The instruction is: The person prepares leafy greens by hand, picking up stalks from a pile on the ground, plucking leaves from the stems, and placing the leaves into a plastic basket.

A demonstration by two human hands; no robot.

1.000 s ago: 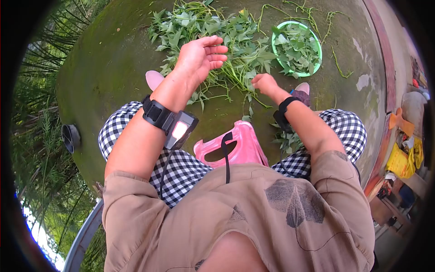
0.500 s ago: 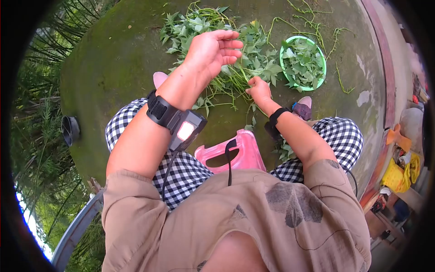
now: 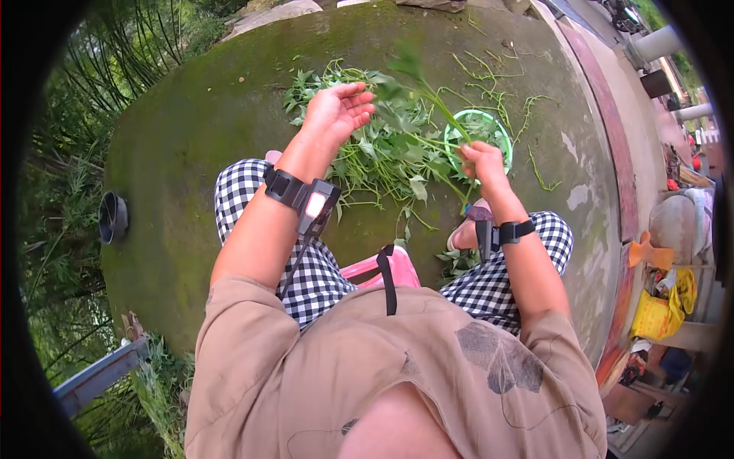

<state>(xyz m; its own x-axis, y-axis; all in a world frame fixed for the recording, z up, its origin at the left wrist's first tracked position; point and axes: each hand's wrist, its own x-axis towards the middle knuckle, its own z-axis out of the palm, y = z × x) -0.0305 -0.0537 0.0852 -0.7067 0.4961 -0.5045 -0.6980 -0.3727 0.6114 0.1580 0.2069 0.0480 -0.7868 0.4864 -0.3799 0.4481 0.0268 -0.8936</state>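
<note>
My right hand pinches the stem end of a leafy green vine, whose blurred leaves stretch up and left. Above the left side of a heap of leafy vines is my left hand, palm up, fingers apart and holding nothing. Behind my right hand stands a light green basket with picked leaves in it, partly covered by the raised vine. The heap lies on the mossy ground in front of my feet.
Bare stems are strewn beyond the basket. A pink plastic stool shows between my knees. At far left sits a dark pot. A yellow bag and an orange object lie along the right edge.
My right hand has lifted a vine from the heap and moved right, in front of the basket. My left hand stays open over the heap. The head view has shifted.
</note>
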